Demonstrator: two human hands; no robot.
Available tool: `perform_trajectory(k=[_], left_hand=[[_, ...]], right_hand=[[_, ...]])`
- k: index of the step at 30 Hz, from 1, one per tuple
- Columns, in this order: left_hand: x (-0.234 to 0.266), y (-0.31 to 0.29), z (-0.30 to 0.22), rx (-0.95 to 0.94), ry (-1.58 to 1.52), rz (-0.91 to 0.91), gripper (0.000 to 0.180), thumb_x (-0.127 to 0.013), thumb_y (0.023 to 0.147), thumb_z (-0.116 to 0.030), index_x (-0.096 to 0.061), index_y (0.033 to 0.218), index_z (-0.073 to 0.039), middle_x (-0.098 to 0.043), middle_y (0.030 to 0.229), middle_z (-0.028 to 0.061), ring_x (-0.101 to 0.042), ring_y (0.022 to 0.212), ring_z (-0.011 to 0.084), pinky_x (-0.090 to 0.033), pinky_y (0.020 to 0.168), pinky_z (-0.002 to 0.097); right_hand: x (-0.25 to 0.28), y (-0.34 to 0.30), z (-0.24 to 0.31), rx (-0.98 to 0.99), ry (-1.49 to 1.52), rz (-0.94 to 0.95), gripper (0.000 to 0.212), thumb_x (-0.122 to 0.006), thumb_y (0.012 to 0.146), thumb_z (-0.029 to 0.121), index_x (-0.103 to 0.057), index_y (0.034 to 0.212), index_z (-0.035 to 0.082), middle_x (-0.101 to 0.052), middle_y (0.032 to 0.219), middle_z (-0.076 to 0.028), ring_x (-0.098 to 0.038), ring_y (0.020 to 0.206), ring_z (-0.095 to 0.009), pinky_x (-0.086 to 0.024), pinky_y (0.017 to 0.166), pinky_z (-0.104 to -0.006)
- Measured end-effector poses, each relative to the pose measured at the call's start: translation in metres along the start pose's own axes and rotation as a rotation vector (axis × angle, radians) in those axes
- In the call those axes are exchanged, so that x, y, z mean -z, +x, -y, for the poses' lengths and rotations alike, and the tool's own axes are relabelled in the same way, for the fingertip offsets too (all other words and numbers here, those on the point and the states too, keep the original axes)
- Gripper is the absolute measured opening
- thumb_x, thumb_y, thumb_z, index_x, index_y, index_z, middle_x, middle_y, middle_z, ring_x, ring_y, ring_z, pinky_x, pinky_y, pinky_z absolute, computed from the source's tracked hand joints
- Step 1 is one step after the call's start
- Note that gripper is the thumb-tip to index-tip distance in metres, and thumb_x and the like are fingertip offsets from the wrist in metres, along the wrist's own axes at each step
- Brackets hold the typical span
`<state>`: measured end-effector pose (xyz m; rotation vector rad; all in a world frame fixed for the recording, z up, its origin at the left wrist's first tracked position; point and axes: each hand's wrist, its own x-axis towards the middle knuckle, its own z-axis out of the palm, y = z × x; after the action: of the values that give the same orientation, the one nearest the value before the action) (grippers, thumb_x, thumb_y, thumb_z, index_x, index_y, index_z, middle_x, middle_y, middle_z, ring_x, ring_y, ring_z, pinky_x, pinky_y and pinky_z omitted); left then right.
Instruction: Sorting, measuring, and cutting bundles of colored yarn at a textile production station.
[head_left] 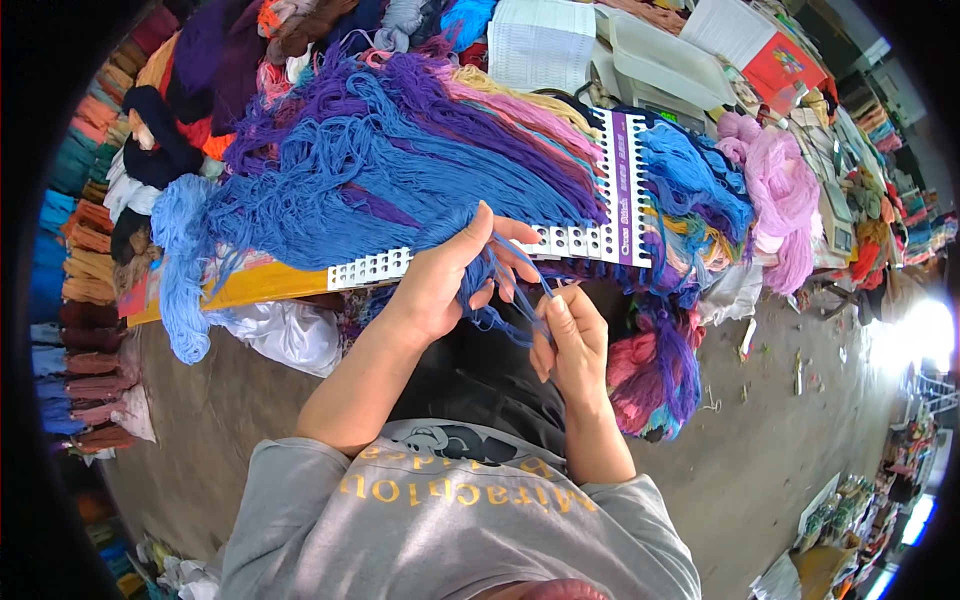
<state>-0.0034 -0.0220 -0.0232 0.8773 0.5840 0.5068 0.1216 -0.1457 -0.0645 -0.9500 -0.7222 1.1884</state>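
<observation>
Strands of blue embroidery thread [503, 283] run between my two hands, close in front of my body. My left hand [437, 282] is closed round part of the blue thread, with the thumb up and the strands passing between its fingers. Just right of it, my right hand [577, 340] pinches the strand ends between thumb and fingers. Beyond the hands a big heap of loose blue thread [340, 165] spreads over the table. White punched thread cards [625, 185] lie at its right, with purple, pink and cream threads fanning from them. More punched cards [370, 268] line the table's near edge.
A light-blue skein [183, 270] hangs off the left table edge. Pink skeins [780, 195] lie at right, near a clear plastic tub [668, 62] and a printed sheet [541, 45]. Pink and purple threads [655, 370] hang below the table. Coloured skeins [95, 370] are stacked far left.
</observation>
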Motion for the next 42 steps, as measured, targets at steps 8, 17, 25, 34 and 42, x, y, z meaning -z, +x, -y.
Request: perform_trajectory(k=[8, 17, 25, 34, 42], left_hand=[[0.019, 0.003, 0.006, 0.094, 0.113, 0.312, 0.073, -0.019, 0.094, -0.055, -0.063, 0.087, 0.003, -0.059, 0.058, 0.0112, -0.054, 0.046, 0.0147, -0.042, 0.047, 0.023], [-0.001, 0.006, 0.01, -0.065, -0.031, 0.317, 0.063, -0.025, 0.095, -0.051, -0.059, 0.108, 0.001, -0.049, 0.127, 0.0139, -0.045, 0.12, 0.0242, -0.034, 0.101, 0.0367], [-0.007, 0.006, 0.02, -0.084, 0.023, 0.271, 0.052, -0.031, 0.097, -0.042, -0.054, 0.116, 0.001, -0.052, 0.122, 0.0075, -0.054, 0.093, 0.0151, -0.048, 0.068, 0.0273], [-0.002, 0.008, 0.009, -0.007, -0.125, 0.189, 0.056, -0.03, 0.096, -0.047, -0.057, 0.11, -0.001, -0.052, 0.119, 0.0134, -0.052, 0.104, 0.0217, -0.047, 0.084, 0.0355], [0.0, 0.006, 0.005, 0.002, 0.051, 0.056, 0.053, -0.031, 0.096, -0.048, -0.059, 0.106, -0.005, -0.057, 0.097, 0.0067, -0.055, 0.085, 0.0127, -0.05, 0.075, 0.0314]], right_hand=[[0.011, 0.002, 0.009, 0.077, 0.306, 0.203, 0.029, -0.045, 0.096, 0.023, -0.053, 0.081, -0.001, -0.043, 0.046, -0.003, -0.034, 0.029, -0.01, -0.03, 0.03, -0.0232], [0.013, 0.022, 0.003, 0.12, 0.012, -0.225, 0.021, -0.047, 0.095, 0.018, -0.057, 0.092, 0.0, -0.055, 0.079, -0.005, -0.048, 0.049, -0.008, -0.034, 0.044, -0.0187], [-0.009, 0.026, -0.002, 0.162, -0.328, -0.133, 0.008, -0.056, 0.084, -0.002, -0.057, 0.092, -0.003, -0.055, 0.079, -0.003, -0.051, 0.055, -0.007, -0.04, 0.048, -0.019], [-0.003, 0.015, 0.004, 0.038, -0.009, -0.082, 0.02, -0.049, 0.095, 0.019, -0.051, 0.089, 0.0, -0.058, 0.071, -0.008, -0.056, 0.053, -0.014, -0.042, 0.054, -0.0211], [0.003, 0.013, 0.007, -0.009, 0.227, -0.06, 0.021, -0.048, 0.095, 0.021, -0.049, 0.086, 0.001, -0.049, 0.058, -0.005, -0.049, 0.048, -0.012, -0.04, 0.04, -0.0229]])
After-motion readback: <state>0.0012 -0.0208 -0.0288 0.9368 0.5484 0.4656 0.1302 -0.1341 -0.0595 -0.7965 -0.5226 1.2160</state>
